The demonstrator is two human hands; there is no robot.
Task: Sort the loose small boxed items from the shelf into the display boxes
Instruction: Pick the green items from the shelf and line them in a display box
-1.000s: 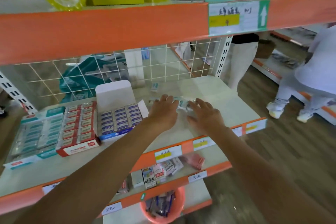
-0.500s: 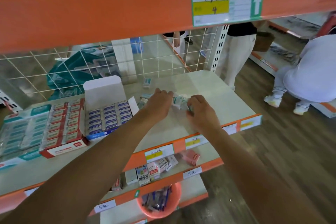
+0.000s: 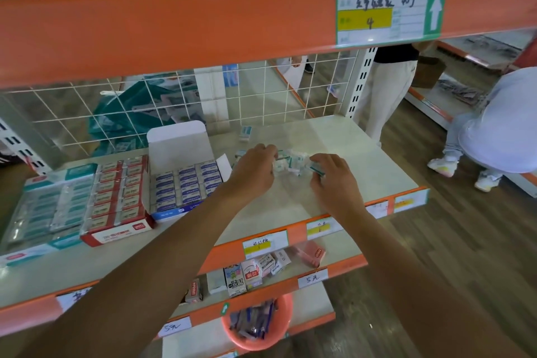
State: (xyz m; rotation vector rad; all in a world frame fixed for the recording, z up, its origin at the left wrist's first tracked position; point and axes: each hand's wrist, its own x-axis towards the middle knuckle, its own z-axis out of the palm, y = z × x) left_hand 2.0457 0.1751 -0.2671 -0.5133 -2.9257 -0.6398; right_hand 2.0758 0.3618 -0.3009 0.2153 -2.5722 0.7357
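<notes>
A heap of loose small white-and-teal boxes (image 3: 293, 162) lies on the white shelf (image 3: 374, 166). My left hand (image 3: 255, 173) curls its fingers round boxes at the heap's left side. My right hand (image 3: 331, 180) pinches a teal-edged small box (image 3: 315, 169) at the heap's right side. One more loose box (image 3: 245, 131) sits alone near the wire back. To the left stand three display boxes: an open one with blue-labelled items (image 3: 186, 183), a red one (image 3: 116, 200) and a teal one (image 3: 43, 212).
An orange shelf beam (image 3: 174, 29) hangs close overhead. A wire grid (image 3: 261, 96) backs the shelf. Lower shelves hold small cartons (image 3: 247, 270) and an orange basket (image 3: 255, 325). Two people (image 3: 505, 131) are in the aisle to the right.
Both hands closed from flat over the heap to gripping boxes, gathering them together. The camera view shifted slightly.
</notes>
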